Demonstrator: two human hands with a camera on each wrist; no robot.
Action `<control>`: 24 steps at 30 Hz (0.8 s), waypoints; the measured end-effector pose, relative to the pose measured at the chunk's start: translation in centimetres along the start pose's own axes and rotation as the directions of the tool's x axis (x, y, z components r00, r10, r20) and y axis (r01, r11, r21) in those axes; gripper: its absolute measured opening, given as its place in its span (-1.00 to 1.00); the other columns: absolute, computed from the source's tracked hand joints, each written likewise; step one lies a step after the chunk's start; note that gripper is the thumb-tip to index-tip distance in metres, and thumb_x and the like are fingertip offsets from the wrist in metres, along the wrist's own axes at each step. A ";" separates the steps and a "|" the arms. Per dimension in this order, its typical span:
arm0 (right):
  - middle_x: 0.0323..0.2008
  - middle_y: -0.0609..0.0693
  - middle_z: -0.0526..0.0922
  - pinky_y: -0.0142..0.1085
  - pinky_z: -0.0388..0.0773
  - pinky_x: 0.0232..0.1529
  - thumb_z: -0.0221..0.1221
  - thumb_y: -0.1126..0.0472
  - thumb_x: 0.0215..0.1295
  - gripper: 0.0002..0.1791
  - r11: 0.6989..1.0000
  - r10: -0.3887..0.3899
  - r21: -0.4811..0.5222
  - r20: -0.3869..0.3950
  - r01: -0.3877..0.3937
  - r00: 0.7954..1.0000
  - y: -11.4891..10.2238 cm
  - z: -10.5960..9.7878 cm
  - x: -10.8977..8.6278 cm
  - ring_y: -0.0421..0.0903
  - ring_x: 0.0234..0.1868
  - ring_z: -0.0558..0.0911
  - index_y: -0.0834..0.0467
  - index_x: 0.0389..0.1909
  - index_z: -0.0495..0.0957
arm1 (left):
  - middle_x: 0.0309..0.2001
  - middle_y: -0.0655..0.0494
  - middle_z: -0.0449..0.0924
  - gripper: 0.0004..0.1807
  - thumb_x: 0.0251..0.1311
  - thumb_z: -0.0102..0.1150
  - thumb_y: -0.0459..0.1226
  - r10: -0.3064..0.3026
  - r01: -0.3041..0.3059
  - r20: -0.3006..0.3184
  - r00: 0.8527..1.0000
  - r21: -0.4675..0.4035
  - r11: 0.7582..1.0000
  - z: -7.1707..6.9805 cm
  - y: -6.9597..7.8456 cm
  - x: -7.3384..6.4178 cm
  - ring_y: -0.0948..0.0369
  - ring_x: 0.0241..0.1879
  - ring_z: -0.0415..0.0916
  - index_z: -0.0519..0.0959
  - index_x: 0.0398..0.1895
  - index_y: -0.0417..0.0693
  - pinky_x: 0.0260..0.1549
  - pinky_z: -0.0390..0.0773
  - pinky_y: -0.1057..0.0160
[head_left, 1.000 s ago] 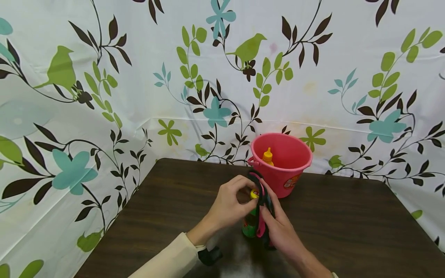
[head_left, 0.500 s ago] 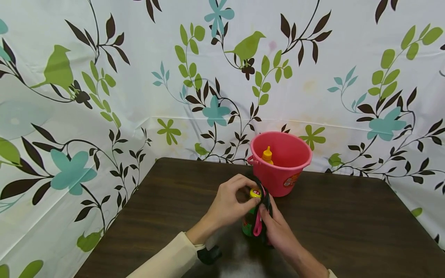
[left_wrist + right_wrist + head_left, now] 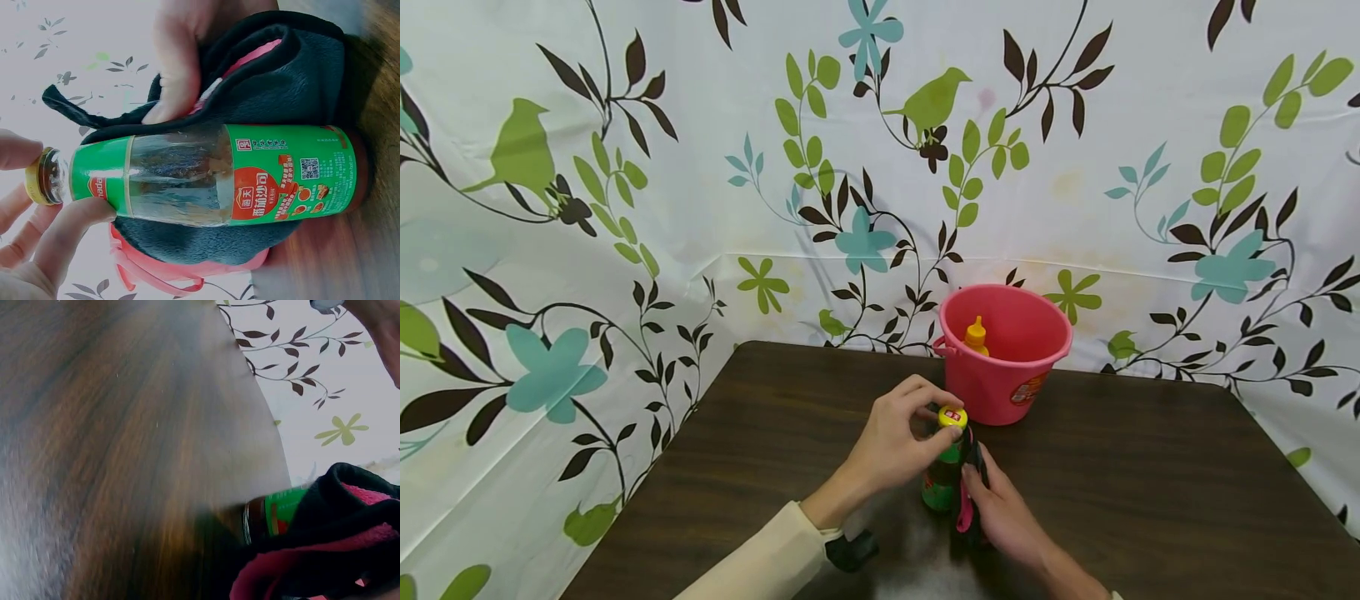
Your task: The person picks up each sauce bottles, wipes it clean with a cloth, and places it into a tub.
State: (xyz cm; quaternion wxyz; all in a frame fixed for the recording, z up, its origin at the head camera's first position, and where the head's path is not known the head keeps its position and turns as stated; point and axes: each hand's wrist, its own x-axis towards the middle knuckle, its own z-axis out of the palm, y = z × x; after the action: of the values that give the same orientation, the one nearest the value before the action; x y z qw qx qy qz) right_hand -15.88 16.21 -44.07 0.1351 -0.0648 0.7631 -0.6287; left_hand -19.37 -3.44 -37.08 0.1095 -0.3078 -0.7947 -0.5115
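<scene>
A green-labelled glass bottle (image 3: pixel 942 475) with a yellow cap (image 3: pixel 952 417) stands upright on the dark wooden table (image 3: pixel 760 433). My left hand (image 3: pixel 901 442) pinches the bottle's neck just under the cap; the left wrist view shows the bottle (image 3: pixel 212 175) with my left fingers (image 3: pixel 69 228) around its top. My right hand (image 3: pixel 1003 512) presses a black and pink cloth (image 3: pixel 970 487) against the bottle's right side. That cloth (image 3: pixel 275 81) wraps behind the bottle, and in the right wrist view the cloth (image 3: pixel 337 544) covers most of the bottle (image 3: pixel 272 515).
A pink bucket (image 3: pixel 1030 375) stands just behind the bottle, with an orange-yellow squeeze bottle (image 3: pixel 976 335) inside it. Floral sheeting (image 3: pixel 625 192) covers the walls on the left and behind. The table's left edge runs near my left sleeve (image 3: pixel 760 558).
The cloth has slid down from the bottle's cap to its lower side, and my right hand has moved down with it. The yellow cap is now uncovered.
</scene>
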 end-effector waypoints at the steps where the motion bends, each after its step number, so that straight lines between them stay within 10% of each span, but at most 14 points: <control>1: 0.57 0.17 0.30 0.02 0.36 0.44 -0.17 0.05 0.75 -0.40 1.000 0.011 -0.011 0.007 -0.011 1.000 0.1 -0.2 0.0 0.14 0.55 0.31 -0.02 0.69 0.02 | -0.04 0.17 0.65 -0.73 0.25 0.45 -0.28 0.003 -0.003 0.001 1.000 0.000 1.000 0.0 0.0 0.0 0.26 -0.05 0.67 0.75 0.01 0.00 -0.05 0.78 0.27; 13: 0.68 0.29 0.08 0.38 -0.02 0.62 -0.15 0.09 0.74 -0.31 0.995 0.095 -0.031 0.039 -0.094 0.995 1.2 -1.2 0.7 0.31 0.69 0.03 0.23 0.71 -0.09 | -0.05 0.16 0.63 -0.75 0.25 0.44 -0.28 0.004 -0.004 0.016 1.000 0.016 1.000 0.0 0.2 0.1 0.25 -0.03 0.63 0.73 -0.01 -0.03 0.02 0.78 0.19; 24: 0.49 0.17 0.40 0.06 0.43 0.34 -0.14 0.16 0.72 -0.43 0.995 0.100 0.003 -0.039 -0.100 0.994 0.7 -1.2 0.6 0.12 0.47 0.36 0.15 0.65 0.17 | -0.04 0.17 0.63 -0.82 0.27 0.43 -0.28 -0.008 0.007 0.042 0.999 0.014 1.000 0.0 0.4 0.4 0.27 -0.01 0.63 0.70 -0.10 -0.03 0.03 0.76 0.26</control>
State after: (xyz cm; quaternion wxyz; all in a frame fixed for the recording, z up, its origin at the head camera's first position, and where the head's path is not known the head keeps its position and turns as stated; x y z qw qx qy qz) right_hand -16.76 17.34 -44.66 0.1513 -0.0142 0.7674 -0.6229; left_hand -19.46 -3.23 -36.62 0.0928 -0.3148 -0.8015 -0.4998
